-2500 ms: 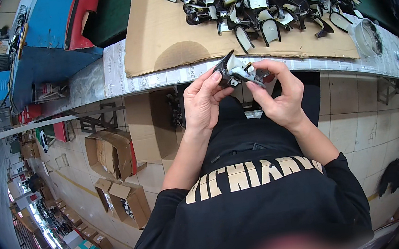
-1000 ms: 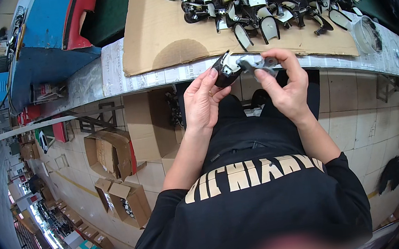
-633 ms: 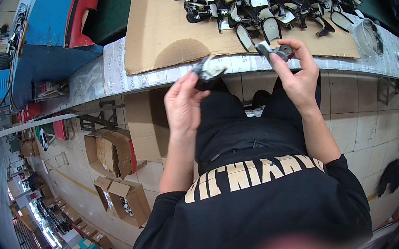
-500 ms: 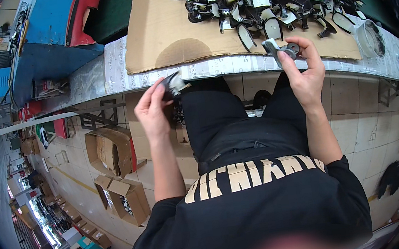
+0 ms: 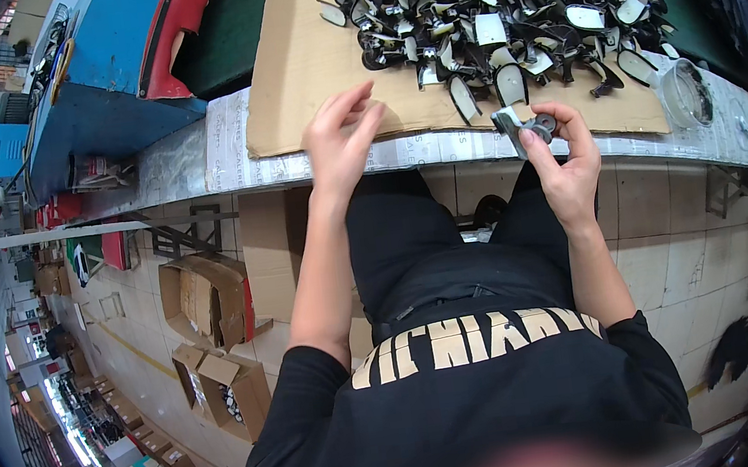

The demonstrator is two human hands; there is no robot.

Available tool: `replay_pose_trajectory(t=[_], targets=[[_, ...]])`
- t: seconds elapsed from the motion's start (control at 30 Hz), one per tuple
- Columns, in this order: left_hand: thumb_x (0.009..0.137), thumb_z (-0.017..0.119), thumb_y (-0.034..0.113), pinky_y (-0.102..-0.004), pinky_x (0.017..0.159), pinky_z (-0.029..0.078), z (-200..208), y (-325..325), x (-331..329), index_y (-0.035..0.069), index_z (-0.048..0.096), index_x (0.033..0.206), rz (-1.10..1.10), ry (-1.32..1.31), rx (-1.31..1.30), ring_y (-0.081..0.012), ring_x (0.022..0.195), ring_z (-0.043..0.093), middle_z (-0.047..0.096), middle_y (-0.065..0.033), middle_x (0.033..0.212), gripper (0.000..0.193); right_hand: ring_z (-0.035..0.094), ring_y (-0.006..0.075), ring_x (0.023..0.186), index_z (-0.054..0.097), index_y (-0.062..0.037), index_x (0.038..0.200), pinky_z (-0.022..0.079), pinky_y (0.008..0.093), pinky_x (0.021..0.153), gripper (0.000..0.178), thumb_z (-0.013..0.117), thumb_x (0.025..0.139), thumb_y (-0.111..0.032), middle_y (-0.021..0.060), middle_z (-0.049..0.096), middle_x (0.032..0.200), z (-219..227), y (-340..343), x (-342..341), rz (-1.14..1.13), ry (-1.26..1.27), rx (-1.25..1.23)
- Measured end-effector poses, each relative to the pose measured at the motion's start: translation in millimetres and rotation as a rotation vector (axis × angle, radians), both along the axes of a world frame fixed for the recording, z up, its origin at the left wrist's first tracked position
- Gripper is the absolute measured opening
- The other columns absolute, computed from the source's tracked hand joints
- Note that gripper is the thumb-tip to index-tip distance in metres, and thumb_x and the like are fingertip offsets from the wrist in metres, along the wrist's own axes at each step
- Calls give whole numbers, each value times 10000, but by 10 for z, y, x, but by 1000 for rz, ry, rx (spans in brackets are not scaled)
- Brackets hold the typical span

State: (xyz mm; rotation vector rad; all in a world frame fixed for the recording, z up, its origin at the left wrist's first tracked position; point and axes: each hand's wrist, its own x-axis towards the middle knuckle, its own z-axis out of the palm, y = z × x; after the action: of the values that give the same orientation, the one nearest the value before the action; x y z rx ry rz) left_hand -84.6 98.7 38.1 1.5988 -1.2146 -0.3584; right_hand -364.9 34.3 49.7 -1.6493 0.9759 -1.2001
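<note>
My left hand point(image 5: 344, 139) is raised over the front edge of the cardboard sheet point(image 5: 290, 85), fingers apart and nothing visible in them. In my right hand point(image 5: 565, 154), between thumb and fingers, sits a small grey metal tool point(image 5: 520, 127) with a round dark knob-like part; its exact kind does not show. Just beyond it spreads a heap of small black curved pieces point(image 5: 489, 28) with pale oval or square faces. One loose piece point(image 5: 462, 99) lies at the heap's near edge, close to the tool.
A clear round tub point(image 5: 686, 92) stands at the bench's right end. To the left are a blue machine housing point(image 5: 111, 107) and a red panel point(image 5: 181, 33). Open cardboard boxes point(image 5: 205, 301) rest on the floor below, one with small parts inside.
My left hand has moved up and right, from below the bench edge to over the cardboard. The black piece with a pale face is gone from it. My right hand still holds the tool, slightly lower.
</note>
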Motion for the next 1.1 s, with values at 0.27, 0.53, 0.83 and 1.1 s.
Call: replay_pose_trajectory(t=[0.27,0.53,0.83,1.1], targets=[[707,812,102,-439,1027,440,-94,-915,112,204,719,1149,46,-643,2,-363,1233,519,554,-140,1351,463,540,79,770,624,-4,1134,450,229,732,285,716,865,-26,11,618,851,-32,98,-169,-5,-6,26],[725,804,158,-478,1085,386,-236,-1004,313,189,713,1090,-42,-804,-50,-372,1306,484,536,-161,1404,378,536,75,765,625,-8,1135,450,229,714,292,728,863,-39,5,627,850,-75,101,-70,34,-42,58],[713,780,51,-422,959,501,-177,-922,306,208,729,1084,-64,-886,-154,-355,1151,590,556,-130,1386,407,545,72,779,623,-5,1126,451,219,725,286,729,862,-33,8,633,856,-88,113,-106,32,-56,109],[746,756,106,-402,912,517,-94,-1143,418,205,745,1035,-219,-1001,-146,-298,1125,612,674,-48,1207,306,546,70,778,623,-6,1129,453,219,727,290,732,861,-32,7,633,854,-71,133,-77,47,-68,105]])
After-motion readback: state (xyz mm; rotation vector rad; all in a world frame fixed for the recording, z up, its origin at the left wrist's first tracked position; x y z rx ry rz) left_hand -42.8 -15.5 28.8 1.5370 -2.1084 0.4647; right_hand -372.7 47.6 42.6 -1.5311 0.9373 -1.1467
